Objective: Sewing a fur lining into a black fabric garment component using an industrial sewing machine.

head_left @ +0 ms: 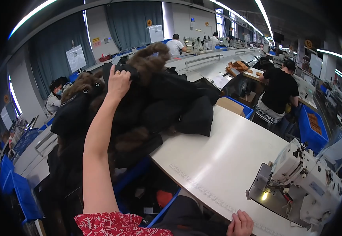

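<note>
At the top of a heap left of the white sewing table [226,149], the left hand [119,82] is closed on black cloth of a fur-trimmed garment [133,74], arm stretched long from a red sleeve [112,225] with white print. Heap of black garments [163,112]: matte, soft, puffy, lumpy folds, shaggy brown fur trim [155,59] bunched above, metal eyelets on the left side, small pale tag [116,59] by the raised finger. Right hand [240,225] low at the table's near edge, fingers loosely curled; cannot tell if anything is under them. Tabletop smooth, glossy, hard, with a ruler strip [202,187] along the near edge; its left end runs under the heap. Broad flat stretch between heap and the white sewing machine [310,173], which has a rounded metal bed and boxes in the right side. Blue bin [249,113] with cardboard sits just past the far edge; co-worker [280,87] in black sits beyond. Near side is tighter: dark-clothed lap and another blue bin's rim [165,210] below the edge.
</note>
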{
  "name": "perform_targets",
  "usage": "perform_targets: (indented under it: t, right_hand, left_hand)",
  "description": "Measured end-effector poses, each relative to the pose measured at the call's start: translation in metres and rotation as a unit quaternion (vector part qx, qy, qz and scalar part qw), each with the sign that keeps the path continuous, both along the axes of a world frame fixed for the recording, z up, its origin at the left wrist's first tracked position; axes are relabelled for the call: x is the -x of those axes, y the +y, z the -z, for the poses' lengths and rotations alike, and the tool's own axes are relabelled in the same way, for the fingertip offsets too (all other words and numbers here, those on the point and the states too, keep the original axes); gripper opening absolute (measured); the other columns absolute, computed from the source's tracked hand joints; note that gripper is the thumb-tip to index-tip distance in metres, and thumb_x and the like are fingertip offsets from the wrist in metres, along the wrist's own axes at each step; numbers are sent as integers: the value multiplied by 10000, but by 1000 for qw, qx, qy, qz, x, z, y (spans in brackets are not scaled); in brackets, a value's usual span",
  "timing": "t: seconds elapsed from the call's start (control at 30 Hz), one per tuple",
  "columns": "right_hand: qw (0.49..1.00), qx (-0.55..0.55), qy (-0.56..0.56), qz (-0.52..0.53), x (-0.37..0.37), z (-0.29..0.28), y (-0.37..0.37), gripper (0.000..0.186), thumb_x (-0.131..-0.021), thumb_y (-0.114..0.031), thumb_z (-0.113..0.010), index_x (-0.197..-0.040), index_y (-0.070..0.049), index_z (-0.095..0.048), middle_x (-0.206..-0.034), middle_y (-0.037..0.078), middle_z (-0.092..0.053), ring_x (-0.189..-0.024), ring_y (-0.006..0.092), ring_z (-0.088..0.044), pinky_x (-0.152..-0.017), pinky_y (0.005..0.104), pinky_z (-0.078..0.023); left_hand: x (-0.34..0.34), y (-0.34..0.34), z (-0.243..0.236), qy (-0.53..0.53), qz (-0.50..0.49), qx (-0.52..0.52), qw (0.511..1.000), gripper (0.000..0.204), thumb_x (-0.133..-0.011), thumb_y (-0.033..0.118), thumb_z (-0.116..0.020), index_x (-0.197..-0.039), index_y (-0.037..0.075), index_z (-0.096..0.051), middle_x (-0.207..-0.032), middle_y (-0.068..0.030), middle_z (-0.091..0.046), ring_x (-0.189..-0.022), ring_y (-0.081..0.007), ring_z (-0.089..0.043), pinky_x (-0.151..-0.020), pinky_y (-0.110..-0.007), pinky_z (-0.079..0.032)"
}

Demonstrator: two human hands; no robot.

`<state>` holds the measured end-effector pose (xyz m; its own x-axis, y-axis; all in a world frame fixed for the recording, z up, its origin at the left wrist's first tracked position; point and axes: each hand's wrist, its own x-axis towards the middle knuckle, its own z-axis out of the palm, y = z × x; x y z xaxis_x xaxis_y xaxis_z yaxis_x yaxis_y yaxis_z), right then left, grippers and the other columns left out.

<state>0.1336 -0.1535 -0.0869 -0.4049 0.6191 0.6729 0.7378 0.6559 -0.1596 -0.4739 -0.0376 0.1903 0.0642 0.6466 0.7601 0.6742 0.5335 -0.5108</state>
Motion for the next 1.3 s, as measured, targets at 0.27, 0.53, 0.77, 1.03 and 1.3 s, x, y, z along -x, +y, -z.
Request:
perform_targets:
  t: [0.27, 0.53, 0.77, 1.03, 1.3]
  right_hand:
    - [1000, -3, 11, -7, 4, -8, -5, 310, -878, -74, -646, -1184, -50, -688, -1243, 129, -661, -1143, 330, -617, -973, 430, -484]
    - [1000, 4, 25, -8, 1, 1, 0, 275, -799, -77, -712, -1073, -47, -715, -1185, 128, -679, -1117, 318, -624, -928, 444, -493]
    - [999, 32, 30, -32, 3, -8, -5, 336, -776, -78, -734, -1109, -51, -695, -1242, 130, -659, -1174, 308, -606, -967, 446, -482]
    - [983, 123, 112, -76, -5, -25, -8, 291, -811, -108, -725, -1097, -64, -702, -1280, 137, -640, -1170, 306, -608, -996, 416, -474]
    - [966, 0, 172, -194, 44, -147, 70, 291, -857, -66, -704, -1144, -26, -673, -1270, 154, -648, -1211, 334, -606, -993, 426, -479]
  left_hand:
    - [-47, -54, -72, -135, 214, -353, 901, 379, -982, 443, -615, -992, 82, -729, -795, -114, -703, -716, -301, -688, -620, -379, -500]
    - [-172, -39, -43, -562, 420, -262, 663, 451, -948, 429, -695, -1016, -16, -720, -833, 10, -653, -767, -61, -570, -701, -254, -464]
    - [-226, -2, 110, -837, 440, -89, 314, 477, -981, 431, -637, -1181, -2, -639, -1052, -94, -707, -913, -178, -711, -819, -288, -573]
    - [-290, -23, 210, -938, 325, 3, 120, 641, -1009, 544, -517, -1298, -26, -568, -1169, -142, -686, -1022, -230, -699, -876, -367, -574]
    - [-304, -75, 224, -921, 288, 181, 190, 553, -1034, 428, -545, -1282, -66, -564, -1146, -135, -691, -1012, -194, -686, -870, -346, -568]
